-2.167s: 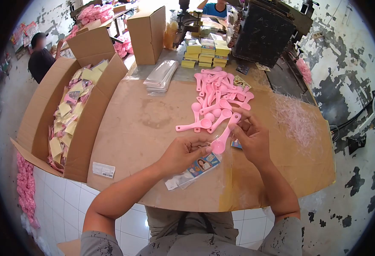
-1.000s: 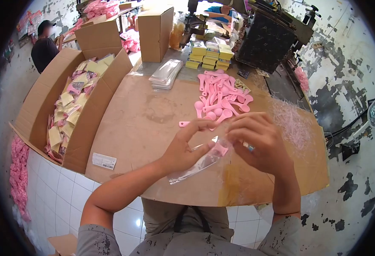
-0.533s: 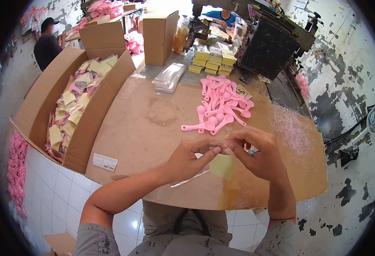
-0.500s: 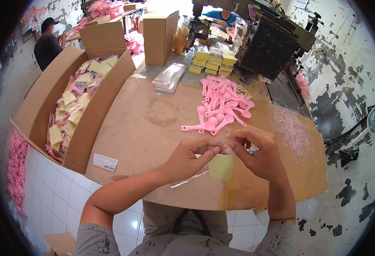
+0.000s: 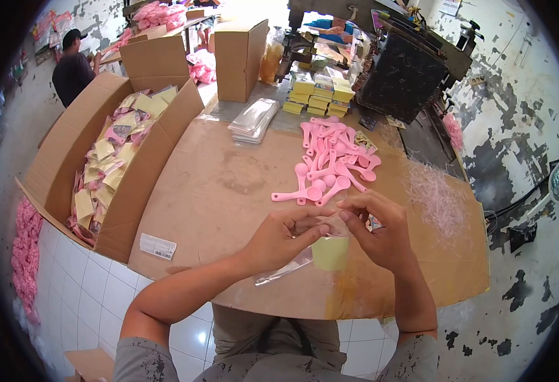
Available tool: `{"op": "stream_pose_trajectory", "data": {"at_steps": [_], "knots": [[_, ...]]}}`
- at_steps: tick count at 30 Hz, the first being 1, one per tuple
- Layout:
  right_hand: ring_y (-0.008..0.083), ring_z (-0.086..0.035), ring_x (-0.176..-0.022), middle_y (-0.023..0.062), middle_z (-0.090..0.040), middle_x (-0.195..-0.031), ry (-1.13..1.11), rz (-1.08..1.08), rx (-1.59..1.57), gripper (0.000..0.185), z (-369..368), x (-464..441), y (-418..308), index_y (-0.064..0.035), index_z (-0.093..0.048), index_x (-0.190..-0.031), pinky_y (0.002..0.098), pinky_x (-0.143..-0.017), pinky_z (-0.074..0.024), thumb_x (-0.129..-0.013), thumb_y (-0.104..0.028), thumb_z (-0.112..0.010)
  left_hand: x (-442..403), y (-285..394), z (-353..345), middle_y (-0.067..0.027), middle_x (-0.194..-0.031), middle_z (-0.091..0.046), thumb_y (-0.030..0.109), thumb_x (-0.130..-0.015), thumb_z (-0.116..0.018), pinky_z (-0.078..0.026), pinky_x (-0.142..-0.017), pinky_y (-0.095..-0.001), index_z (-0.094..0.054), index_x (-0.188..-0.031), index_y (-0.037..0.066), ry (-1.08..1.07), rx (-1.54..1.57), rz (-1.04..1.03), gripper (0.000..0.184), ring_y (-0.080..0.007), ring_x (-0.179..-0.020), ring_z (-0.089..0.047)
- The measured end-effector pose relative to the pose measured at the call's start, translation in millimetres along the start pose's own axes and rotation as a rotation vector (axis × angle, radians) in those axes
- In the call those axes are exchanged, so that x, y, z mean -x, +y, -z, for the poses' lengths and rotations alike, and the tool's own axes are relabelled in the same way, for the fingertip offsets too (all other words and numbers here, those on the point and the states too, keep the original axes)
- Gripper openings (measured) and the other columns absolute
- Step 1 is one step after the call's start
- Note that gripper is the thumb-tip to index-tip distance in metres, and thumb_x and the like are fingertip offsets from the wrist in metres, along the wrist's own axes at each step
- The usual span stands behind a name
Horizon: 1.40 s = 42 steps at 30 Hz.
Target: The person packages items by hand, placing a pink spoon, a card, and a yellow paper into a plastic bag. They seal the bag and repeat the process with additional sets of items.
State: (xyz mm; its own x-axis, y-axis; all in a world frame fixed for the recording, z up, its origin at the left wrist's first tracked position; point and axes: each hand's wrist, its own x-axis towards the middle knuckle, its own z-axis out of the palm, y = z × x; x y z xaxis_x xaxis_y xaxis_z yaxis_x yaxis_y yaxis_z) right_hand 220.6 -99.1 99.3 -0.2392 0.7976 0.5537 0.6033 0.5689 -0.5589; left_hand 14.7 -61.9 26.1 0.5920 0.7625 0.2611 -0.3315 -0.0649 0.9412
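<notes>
In front of me my left hand and my right hand face each other, both with thumb and fingers pinched. Between them they hold the edge of a clear plastic bag, partly covered by my fingers. Below the bag's edge a pale yellow-green card hangs close to the table, apparently inside the bag. A clear plastic strip or bag lies below my left hand. Just beyond my hands is a heap of pink plastic scoops. A small printed piece shows partly behind my right hand.
A cardboard box of packed bags with cards stands left. Clear bags are stacked behind, near yellow card stacks and a dark machine. Plastic shreds lie right. A person is at the far left.
My fingertips have shifted slightly at the bag's edge, and more clear plastic shows between them. The view has moved a little; the scoops and box stay put.
</notes>
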Motion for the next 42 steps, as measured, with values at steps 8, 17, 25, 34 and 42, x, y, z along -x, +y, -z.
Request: {"op": "stream_pose_trajectory", "data": {"at_steps": [8,17,25,34,42], "knots": [[0.0118,-0.064,-0.073,0.0069,-0.073,-0.093,0.016,-0.003,-0.044,0.013,-4,2,9,-0.0019,-0.073,-0.103,0.0263,-0.061,-0.0484,-0.090,-0.001,-0.074,0,-1,9,-0.0121,-0.118,-0.074,0.005,-0.106,-0.058,-0.057,-0.093,-0.0293,-0.056,-0.140,-0.003,-0.028,-0.143,0.060,0.035,-0.0156,-0.109,-0.070],[0.0094,-0.064,-0.072,0.0045,-0.070,-0.086,0.119,-0.045,-0.109,0.017,-20,9,21,-0.0030,-0.072,-0.108,0.0254,-0.059,-0.0481,-0.091,0.000,-0.074,-3,-3,8,-0.0123,-0.102,-0.077,0.009,-0.105,-0.061,-0.058,-0.082,-0.0270,-0.057,-0.139,-0.002,0.019,-0.149,0.017,0.036,-0.0138,-0.093,-0.073],[0.0068,-0.063,-0.074,0.0033,-0.067,-0.086,0.140,-0.175,-0.326,0.019,-22,16,33,-0.0011,-0.070,-0.110,0.0240,-0.061,-0.0494,-0.091,0.002,-0.073,-5,-5,12,-0.0130,-0.112,-0.075,0.013,-0.108,-0.056,-0.057,-0.089,-0.0296,-0.054,-0.143,0.001,-0.008,-0.012,0.089,0.037,-0.0147,-0.102,-0.071],[0.0171,-0.066,-0.090,0.0082,-0.067,-0.103,0.196,-0.056,-0.082,0.023,-21,20,35,-0.0038,-0.069,-0.109,0.0321,-0.073,-0.0528,-0.087,0.002,-0.075,-5,-12,9,-0.0131,-0.116,-0.074,0.003,-0.103,-0.062,-0.057,-0.091,-0.0289,-0.055,-0.143,-0.001,-0.003,-0.087,0.055,0.041,-0.0165,-0.110,-0.071],[0.0272,-0.062,-0.110,0.0075,-0.064,-0.115,0.154,0.353,0.528,0.025,-31,14,19,-0.0062,-0.071,-0.102,0.0421,-0.093,-0.0452,-0.078,-0.011,-0.078,3,-10,7,-0.0116,-0.098,-0.079,0.004,-0.098,-0.067,-0.059,-0.078,-0.0278,-0.058,-0.141,0.001,0.014,-0.364,-0.070,0.044,-0.0105,-0.086,-0.073]]}}
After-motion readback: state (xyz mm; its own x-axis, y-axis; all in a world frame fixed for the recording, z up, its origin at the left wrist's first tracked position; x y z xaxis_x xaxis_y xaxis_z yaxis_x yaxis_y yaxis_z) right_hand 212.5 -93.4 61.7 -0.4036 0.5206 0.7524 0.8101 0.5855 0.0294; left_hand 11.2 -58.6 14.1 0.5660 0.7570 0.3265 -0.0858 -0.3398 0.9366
